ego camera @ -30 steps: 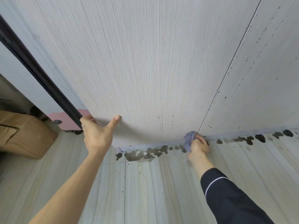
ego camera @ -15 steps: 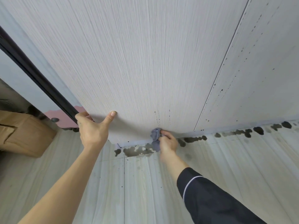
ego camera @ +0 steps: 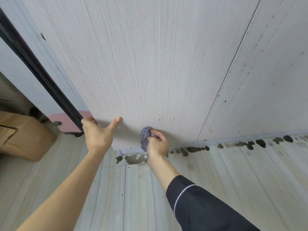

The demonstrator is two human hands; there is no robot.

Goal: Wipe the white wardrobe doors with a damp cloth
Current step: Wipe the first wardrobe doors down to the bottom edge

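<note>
Looking down a white wardrobe door (ego camera: 150, 64) with fine upright grain, to a floor (ego camera: 216, 180) of pale streaked tiles. Right of it, past a thin dark seam (ego camera: 225, 84), a second door (ego camera: 270, 77) dotted with small dark specks in loose lines; a few more specks (ego camera: 160, 120) low on the first door. Along the foot of both doors, a row of dark blotches (ego camera: 195, 149) on the tiles, thickest just under the hands. Down the first door's left edge, a black strip (ego camera: 41, 69); beyond that edge a pink patch (ego camera: 66, 120) low down and a brown cardboard box (ego camera: 21, 135) on the floor, near the door but apart from it.

Left hand (ego camera: 98, 135) gripping that left edge near the bottom corner: fingers hooked round the edge and mostly hidden behind it, thumb (ego camera: 116, 122) stretched wide and flat on the door's face, a ring (ego camera: 84, 128) on one finger. Right hand (ego camera: 156, 144), out of a dark sleeve (ego camera: 200, 205) with a thin white line, low on the same door near its bottom edge, fingers curled tight round a bunched grey-purple cloth (ego camera: 145, 135) held against the door's face, one fold hanging toward the floor. Hands close together, not touching. Wide stretch of door face above the cloth and to its right as far as the seam; tiles running on below both arms
</note>
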